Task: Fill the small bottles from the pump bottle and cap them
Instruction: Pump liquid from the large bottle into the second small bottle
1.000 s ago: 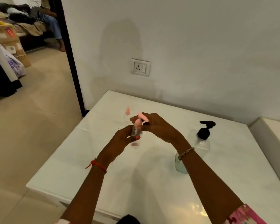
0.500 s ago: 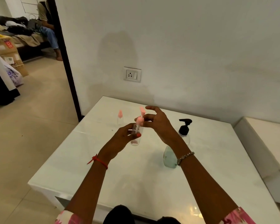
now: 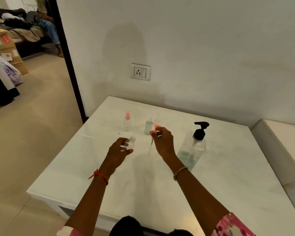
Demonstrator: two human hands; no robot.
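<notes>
Small clear bottle (image 3: 131, 145): uncapped, neck open, tilted a little to the right, looks empty. The left hand (image 3: 118, 150) holds it, fingers and thumb curled round the body, over the near-left part of the table (image 3: 228, 176). Cannot tell whether its base touches the surface.

Pink spray cap (image 3: 155, 126): off the bottle, pinched in the fingertips of the right hand (image 3: 164, 142). It is just right of the open neck and apart from it. A thin dip tube (image 3: 151, 143) hangs below the cap, blurred.

Behind the hands, two more small bottles stand on the table:
- The tinted bottle (image 3: 148, 129) holds pale blue-green liquid. Its top is partly hidden by the cap, so capped or not cannot be told.
- The capped bottle (image 3: 127, 123) is clear with a pink top on and seems empty.

Pump bottle (image 3: 192, 150): stands to the right of the right hand. Black pump head, nozzle facing left, only a little bluish liquid at the bottom.

Step in hand, as judged: opening is finished for this bottle and filling comes next.

The next move calls for:
- parking the cap on the table to free the right hand
- bringing the narrow neck squarely under the nozzle
- pressing the pump while the left hand steadies the bottle

The low liquid level may mean weak strokes.
</notes>
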